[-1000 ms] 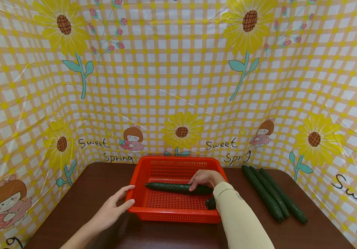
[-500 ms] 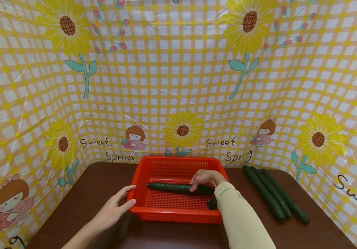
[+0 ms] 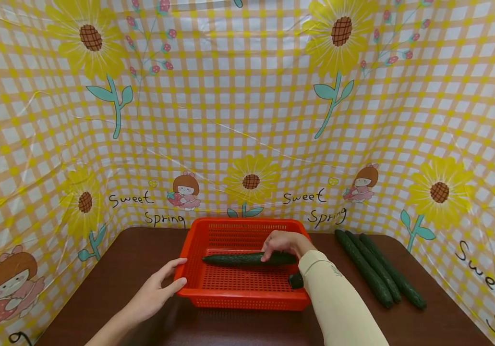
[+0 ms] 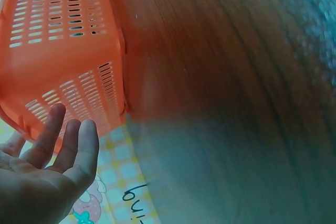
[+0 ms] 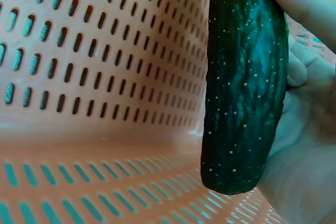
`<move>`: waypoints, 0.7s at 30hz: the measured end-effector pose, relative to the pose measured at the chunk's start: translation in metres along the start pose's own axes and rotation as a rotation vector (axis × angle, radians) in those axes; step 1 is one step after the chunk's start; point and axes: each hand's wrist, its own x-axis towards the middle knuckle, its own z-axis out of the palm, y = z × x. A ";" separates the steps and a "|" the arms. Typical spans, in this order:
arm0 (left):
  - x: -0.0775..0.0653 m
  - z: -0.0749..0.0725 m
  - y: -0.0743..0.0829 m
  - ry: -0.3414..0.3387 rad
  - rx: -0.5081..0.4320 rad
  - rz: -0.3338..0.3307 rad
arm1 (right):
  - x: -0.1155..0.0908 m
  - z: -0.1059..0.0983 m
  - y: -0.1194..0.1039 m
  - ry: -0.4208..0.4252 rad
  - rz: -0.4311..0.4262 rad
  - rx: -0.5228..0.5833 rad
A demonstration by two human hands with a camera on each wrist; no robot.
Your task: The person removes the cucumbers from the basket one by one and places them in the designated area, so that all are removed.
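Observation:
In the head view a long dark green cucumber [image 3: 234, 260] lies crosswise inside a red perforated plastic basket [image 3: 247, 292]. My right hand [image 3: 285, 242] reaches into the basket and grips the cucumber near its right end. The right wrist view shows the thumb and fingers round the bumpy cucumber [image 5: 244, 93], whose blunt end sticks out past the hand. At the basket's left side, my left hand [image 3: 156, 287] touches the rim with fingers spread. Seen from the left wrist, these fingers are nearly straight against the outer wall of the basket [image 4: 58, 56].
Several things stand around: three more cucumbers [image 3: 379, 269] lie side by side on the dark brown table [image 3: 113, 269], right of the basket. A small black object [image 3: 295, 281] sits by my right wrist. Checkered yellow cloth [image 3: 247, 120] walls the table at back and sides.
My right hand and the cucumber's right end have shifted slightly up and away. The left hand keeps its place on the basket rim.

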 end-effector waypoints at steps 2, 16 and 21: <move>0.000 -0.001 0.001 -0.010 -0.008 0.008 | 0.000 -0.003 -0.002 -0.004 -0.016 0.001; 0.010 0.002 -0.001 -0.016 -0.009 0.055 | 0.006 -0.021 -0.002 0.027 -0.097 -0.027; 0.014 0.004 -0.002 0.001 0.001 0.065 | 0.005 -0.030 -0.005 0.041 -0.112 -0.017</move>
